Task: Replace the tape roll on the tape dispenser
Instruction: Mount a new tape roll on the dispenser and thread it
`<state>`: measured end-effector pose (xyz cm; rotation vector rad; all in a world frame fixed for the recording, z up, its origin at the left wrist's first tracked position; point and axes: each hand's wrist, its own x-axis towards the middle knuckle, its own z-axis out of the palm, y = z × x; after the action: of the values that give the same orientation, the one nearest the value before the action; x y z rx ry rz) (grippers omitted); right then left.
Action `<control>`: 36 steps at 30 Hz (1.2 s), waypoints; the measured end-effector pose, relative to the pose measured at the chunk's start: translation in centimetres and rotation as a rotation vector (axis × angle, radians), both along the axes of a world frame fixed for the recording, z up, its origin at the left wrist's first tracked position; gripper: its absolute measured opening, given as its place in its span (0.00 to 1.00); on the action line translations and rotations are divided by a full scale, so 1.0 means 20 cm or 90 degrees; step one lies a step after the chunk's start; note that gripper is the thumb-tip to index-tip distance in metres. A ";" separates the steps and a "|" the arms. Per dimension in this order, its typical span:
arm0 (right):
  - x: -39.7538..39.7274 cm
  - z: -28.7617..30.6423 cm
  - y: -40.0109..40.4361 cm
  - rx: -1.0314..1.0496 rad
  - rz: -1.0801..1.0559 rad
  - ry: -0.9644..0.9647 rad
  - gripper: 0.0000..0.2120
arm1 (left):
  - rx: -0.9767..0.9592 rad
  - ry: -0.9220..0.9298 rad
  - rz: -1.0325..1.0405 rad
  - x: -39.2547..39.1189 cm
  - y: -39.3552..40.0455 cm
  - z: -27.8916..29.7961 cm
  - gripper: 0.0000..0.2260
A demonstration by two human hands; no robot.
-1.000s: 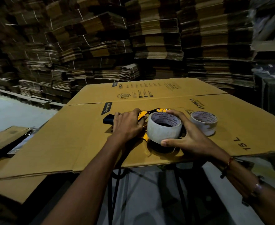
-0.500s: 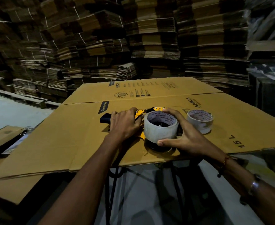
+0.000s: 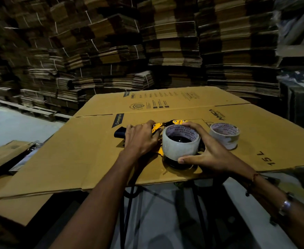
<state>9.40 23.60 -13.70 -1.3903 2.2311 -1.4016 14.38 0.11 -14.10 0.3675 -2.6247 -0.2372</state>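
A yellow and black tape dispenser (image 3: 157, 127) lies flat on a flattened cardboard box (image 3: 86, 151), its dark handle pointing left. My left hand (image 3: 141, 139) grips its body just right of the handle. A clear tape roll (image 3: 180, 146) with a printed white core sits upright over the dispenser's black hub. My right hand (image 3: 207, 152) holds this roll, thumb on its near side and fingers curled over the far rim. A second tape roll (image 3: 224, 134), thinner in its winding, stands on the cardboard just to the right.
The cardboard sheet overhangs a dark metal stand (image 3: 129, 203) over a grey floor. Tall stacks of bundled flat cartons (image 3: 165, 42) wall in the back and right. More flat cardboard (image 3: 2, 155) lies low at the left.
The roll sits slightly lower over the hub than a second ago. Both hands keep their grips and the view has shifted a little.
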 end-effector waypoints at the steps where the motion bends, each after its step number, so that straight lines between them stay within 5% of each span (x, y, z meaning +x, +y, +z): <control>1: 0.00 0.01 0.00 0.008 0.006 -0.003 0.42 | 0.002 -0.001 -0.001 0.00 0.00 0.00 0.20; 36: -0.02 -0.03 0.00 -0.001 -0.010 -0.018 0.45 | 0.013 -0.007 -0.022 0.00 -0.01 0.00 0.19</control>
<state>8.96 23.65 -14.39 -1.3483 2.2282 -1.4182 14.36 -0.13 -14.02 0.3317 -2.6435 -0.2738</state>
